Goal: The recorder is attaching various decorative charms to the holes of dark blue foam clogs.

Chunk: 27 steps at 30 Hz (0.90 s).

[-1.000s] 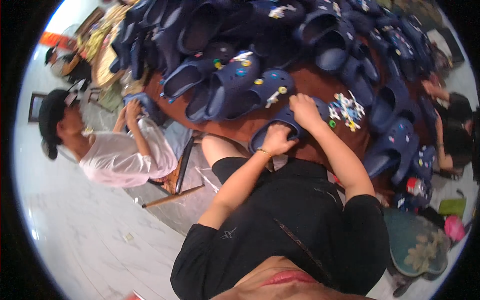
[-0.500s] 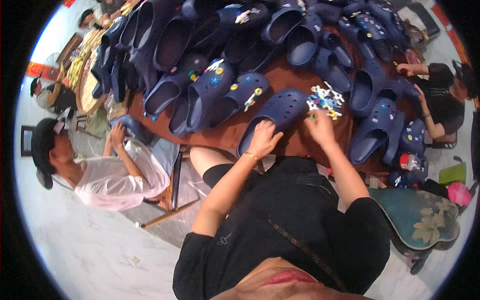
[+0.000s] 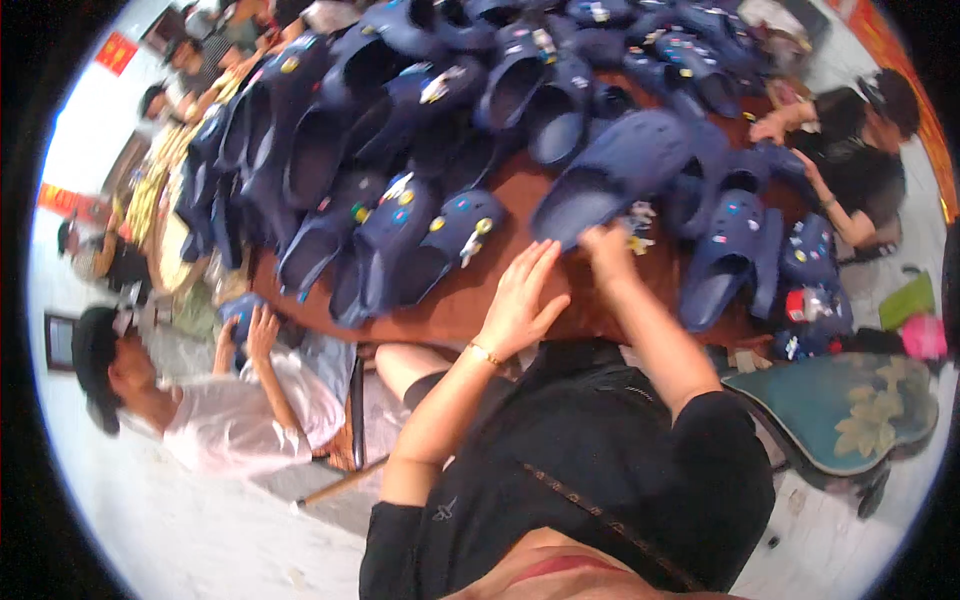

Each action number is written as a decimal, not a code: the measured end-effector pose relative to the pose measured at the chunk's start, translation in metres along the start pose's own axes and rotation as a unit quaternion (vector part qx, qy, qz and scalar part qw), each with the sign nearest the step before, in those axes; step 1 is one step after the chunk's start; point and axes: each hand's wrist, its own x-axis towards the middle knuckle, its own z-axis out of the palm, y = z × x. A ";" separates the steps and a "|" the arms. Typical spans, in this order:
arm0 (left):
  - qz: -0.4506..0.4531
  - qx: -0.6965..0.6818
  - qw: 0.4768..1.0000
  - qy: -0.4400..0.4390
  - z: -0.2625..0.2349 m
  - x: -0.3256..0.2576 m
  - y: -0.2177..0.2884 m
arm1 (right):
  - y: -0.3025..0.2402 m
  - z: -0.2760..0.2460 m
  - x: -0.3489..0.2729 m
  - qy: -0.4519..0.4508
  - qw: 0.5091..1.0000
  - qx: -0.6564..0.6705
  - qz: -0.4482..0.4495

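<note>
The left hand (image 3: 515, 300) is spread near a navy clog (image 3: 630, 155); the right hand (image 3: 607, 255), blurred, I cannot tell. Charms (image 3: 484, 226) stud a decorated clog (image 3: 450, 238).

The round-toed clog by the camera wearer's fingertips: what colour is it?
The clog is dark blue; see the head view.

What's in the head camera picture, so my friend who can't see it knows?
A person's open left hand and blurred right hand are by the heel end of a navy clog at a brown table; touch is hard to tell. Many more navy clogs are piled beyond, some with colourful charms, and other people are nearby.
</note>
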 end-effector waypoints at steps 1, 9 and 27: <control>0.013 0.019 0.999 0.025 -0.008 -0.001 -0.001 | -0.001 -0.025 0.031 0.031 0.996 0.005 0.081; -0.230 0.132 0.875 0.404 -0.090 -0.035 -0.082 | -0.001 -0.114 0.114 0.174 0.983 -0.040 0.044; -0.131 0.030 0.973 0.188 -0.035 -0.023 -0.013 | 0.022 -0.024 0.012 -0.033 0.997 -0.044 -0.048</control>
